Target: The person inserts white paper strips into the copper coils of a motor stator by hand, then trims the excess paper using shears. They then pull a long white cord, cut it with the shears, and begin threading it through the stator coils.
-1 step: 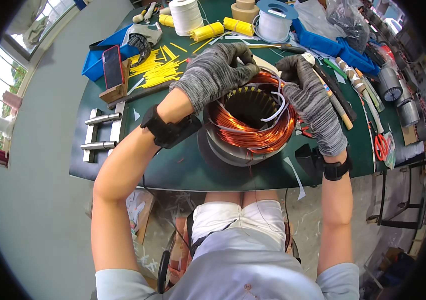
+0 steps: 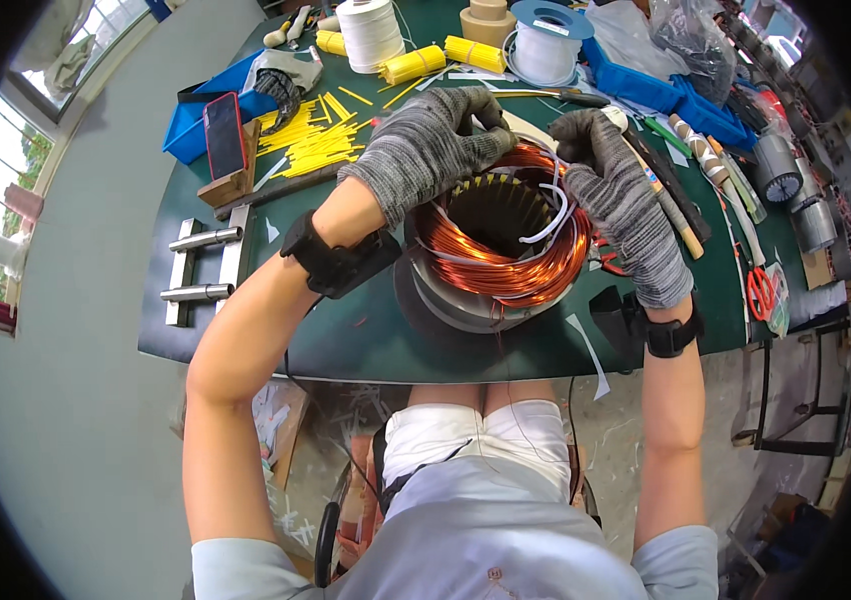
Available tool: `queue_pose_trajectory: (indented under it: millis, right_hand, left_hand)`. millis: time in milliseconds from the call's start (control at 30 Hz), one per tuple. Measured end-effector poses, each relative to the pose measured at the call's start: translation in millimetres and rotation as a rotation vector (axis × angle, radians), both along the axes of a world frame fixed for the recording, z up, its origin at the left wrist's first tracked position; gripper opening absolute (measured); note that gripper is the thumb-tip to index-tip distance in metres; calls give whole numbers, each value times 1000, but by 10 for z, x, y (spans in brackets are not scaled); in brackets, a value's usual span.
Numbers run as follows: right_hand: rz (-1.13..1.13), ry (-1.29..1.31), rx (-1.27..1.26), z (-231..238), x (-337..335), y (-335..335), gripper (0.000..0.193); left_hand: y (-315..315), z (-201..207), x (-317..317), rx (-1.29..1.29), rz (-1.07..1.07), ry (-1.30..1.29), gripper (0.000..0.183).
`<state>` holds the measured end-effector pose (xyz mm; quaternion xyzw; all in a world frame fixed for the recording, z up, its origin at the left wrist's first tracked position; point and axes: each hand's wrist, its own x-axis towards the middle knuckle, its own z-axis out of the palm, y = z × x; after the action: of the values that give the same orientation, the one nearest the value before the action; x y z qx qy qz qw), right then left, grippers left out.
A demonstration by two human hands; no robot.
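Observation:
A motor stator stands upright on the green table in front of me, ringed by copper wire windings. Yellow slot pieces line its dark bore. My left hand, in a grey knit glove, has its thumb and fingers pinched together over the far rim of the windings. On the far right side of the coil my right hand, gloved alike, is curled with fingertips together. Whatever lies between the fingers of either hand is too small or hidden to make out. A white sleeve tube loops over the bore.
Yellow strips lie beyond my left forearm, near a phone and a blue bin. A white cord spool and a blue-flanged reel stand at the back. Right hold a wooden-handled tool and red scissors; left, a metal frame.

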<state>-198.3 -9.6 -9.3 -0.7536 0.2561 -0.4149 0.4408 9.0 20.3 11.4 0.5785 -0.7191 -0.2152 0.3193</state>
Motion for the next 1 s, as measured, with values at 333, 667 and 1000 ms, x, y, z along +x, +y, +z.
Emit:
queue_pose_trajectory:
  millis: [333,667,1000]
  right_hand:
    - [108,78,-256,181,44,-191,19]
    - [225,-232,35,-213,193,-275,19]
    - [171,-221,117,-170,196,-245,15]
  left_hand:
    - [-25,-19,19,19,2,43,19]
    - [16,-12,9,148,-39,338,20]
    - [439,130,119,-736,-232,-698,19]
